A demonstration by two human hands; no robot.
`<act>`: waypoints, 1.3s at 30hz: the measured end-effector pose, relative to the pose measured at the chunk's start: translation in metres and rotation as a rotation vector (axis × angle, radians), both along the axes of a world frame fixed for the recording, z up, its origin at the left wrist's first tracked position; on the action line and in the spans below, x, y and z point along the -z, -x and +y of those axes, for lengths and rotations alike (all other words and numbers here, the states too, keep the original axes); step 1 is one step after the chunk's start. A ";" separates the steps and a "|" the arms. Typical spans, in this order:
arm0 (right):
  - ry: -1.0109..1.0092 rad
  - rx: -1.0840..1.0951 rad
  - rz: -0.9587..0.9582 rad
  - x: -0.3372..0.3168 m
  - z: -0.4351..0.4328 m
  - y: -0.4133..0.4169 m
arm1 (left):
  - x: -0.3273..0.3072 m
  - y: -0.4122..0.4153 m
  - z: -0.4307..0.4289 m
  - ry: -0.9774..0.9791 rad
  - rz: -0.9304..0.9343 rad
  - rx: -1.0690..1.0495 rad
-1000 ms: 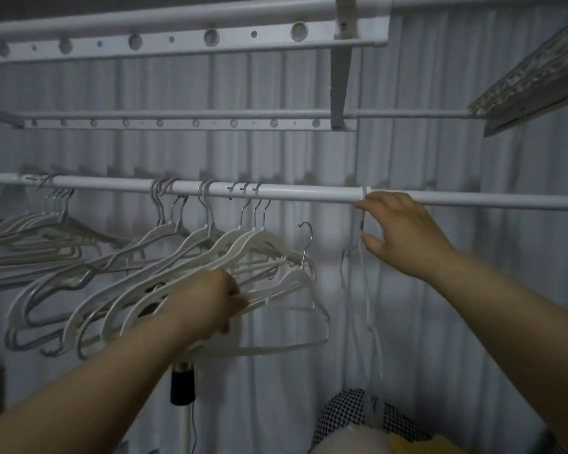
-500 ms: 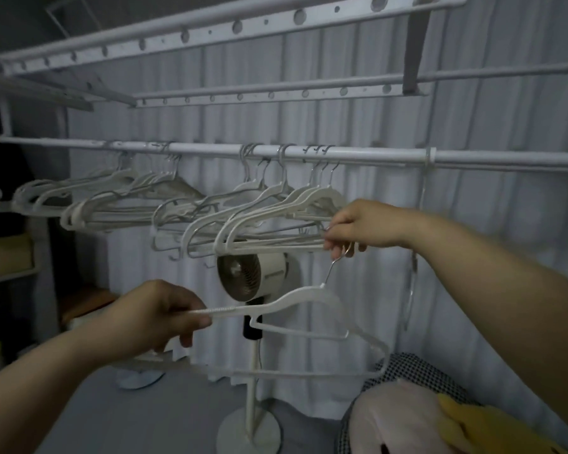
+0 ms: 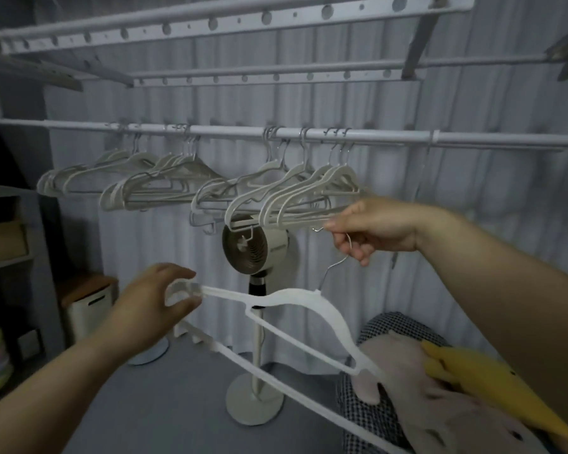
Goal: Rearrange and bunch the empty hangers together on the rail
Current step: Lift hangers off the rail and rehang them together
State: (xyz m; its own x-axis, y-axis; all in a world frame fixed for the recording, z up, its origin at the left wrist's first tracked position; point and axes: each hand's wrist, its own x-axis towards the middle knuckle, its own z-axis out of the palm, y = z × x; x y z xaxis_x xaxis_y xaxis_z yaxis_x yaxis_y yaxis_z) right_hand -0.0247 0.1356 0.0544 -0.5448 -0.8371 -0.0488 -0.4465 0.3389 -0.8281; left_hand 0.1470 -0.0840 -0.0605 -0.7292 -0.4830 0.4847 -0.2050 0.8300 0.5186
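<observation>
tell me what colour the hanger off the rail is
White, with a silver metal hook; head view: hanger.

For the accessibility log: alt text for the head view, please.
A loose white hanger is held off the rail, right hand on its metal hook, left hand at one end. Empty hangers hang bunched above a standing fan.

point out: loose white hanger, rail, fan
loose white hanger [image 3: 328,314], head view, on its right shoulder.
rail [image 3: 230,130], head view, on a bare stretch between hooks.
fan [image 3: 254,245], head view, on its round grille.
</observation>
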 end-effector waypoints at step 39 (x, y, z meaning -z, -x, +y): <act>0.001 0.753 1.205 -0.055 0.053 0.187 | -0.115 0.220 0.108 0.050 -0.172 0.284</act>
State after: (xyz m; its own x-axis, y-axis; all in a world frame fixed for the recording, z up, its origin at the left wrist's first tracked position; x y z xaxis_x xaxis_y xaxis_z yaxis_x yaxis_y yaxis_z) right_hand -0.2116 0.1881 0.1097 -0.5604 -0.3326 0.7585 -0.5838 0.8083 -0.0769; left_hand -0.0732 0.0236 0.0550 -0.9045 -0.2271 0.3610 -0.0424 0.8901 0.4537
